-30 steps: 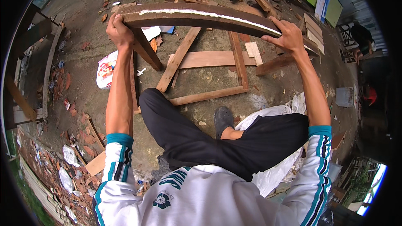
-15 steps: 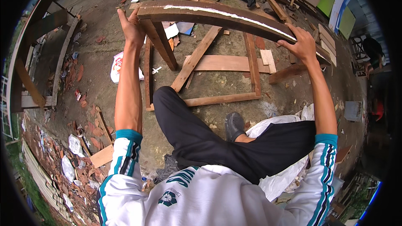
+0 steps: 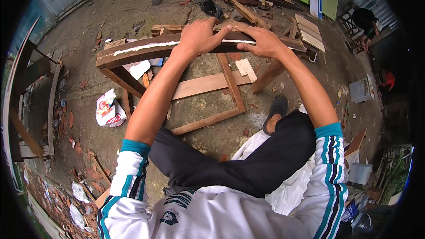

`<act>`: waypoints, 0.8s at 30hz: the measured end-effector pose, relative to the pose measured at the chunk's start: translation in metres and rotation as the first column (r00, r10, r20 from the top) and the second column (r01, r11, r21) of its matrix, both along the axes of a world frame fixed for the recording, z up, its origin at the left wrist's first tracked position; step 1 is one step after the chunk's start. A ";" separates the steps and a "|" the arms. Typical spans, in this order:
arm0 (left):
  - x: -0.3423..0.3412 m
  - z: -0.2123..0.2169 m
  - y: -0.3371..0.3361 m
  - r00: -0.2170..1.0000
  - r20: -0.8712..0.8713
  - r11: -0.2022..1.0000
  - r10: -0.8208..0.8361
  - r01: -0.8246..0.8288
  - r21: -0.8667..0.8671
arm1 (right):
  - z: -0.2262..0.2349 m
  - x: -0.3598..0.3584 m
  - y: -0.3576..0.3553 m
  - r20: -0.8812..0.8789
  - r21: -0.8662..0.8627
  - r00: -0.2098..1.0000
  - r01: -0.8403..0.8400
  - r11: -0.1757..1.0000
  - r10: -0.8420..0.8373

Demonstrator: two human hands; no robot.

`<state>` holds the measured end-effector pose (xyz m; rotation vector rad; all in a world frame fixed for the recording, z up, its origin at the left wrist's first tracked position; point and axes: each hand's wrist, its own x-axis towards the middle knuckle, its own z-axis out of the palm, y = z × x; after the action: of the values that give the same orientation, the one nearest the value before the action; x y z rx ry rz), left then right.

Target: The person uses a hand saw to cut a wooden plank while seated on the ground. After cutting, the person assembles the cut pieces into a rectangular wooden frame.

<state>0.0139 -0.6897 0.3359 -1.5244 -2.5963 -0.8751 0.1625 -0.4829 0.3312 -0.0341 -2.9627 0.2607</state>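
A dark brown wooden beam stretches across in front of me, with a line of white paste along it. Legs stand under it: a left wooden leg and a right wooden leg. My left hand grips the beam near its middle, its fingers going over the far edge. Close on its right, my right hand holds the beam too, thumb on the near side and fingers pointing left. Some fingertips of both hands are hidden. Beneath the beam, a rectangular wooden frame and a flat board show on the ground.
A plastic bag lies left of the frame. Planks and a dark cloth-like item are at the back. Another wooden structure stands at far left. At far right a person bends over; a grey container sits nearer.
My hands have come from the beam's two ends to its middle, near each other. The view has shifted, and my legs sit differently; the beam appears further left.
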 end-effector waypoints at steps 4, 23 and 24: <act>0.027 0.002 0.055 1.000 0.030 0.953 0.003 0.006 -0.302 | 0.017 0.021 0.094 -0.077 -0.088 0.978 0.189 0.978 -0.196; 0.146 0.014 0.249 0.818 -0.046 0.710 0.573 -0.524 -0.471 | -0.019 0.200 0.261 0.651 -0.690 0.731 0.683 0.242 -0.207; 0.145 0.015 0.258 0.769 -0.039 0.640 0.638 -0.558 -0.529 | -0.020 0.212 0.262 0.660 -0.696 0.729 0.684 0.218 -0.181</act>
<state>0.1587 -0.4313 0.3508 -0.4821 -3.2919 -0.2285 0.3748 -0.2212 0.3109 -1.2557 -2.4561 2.0403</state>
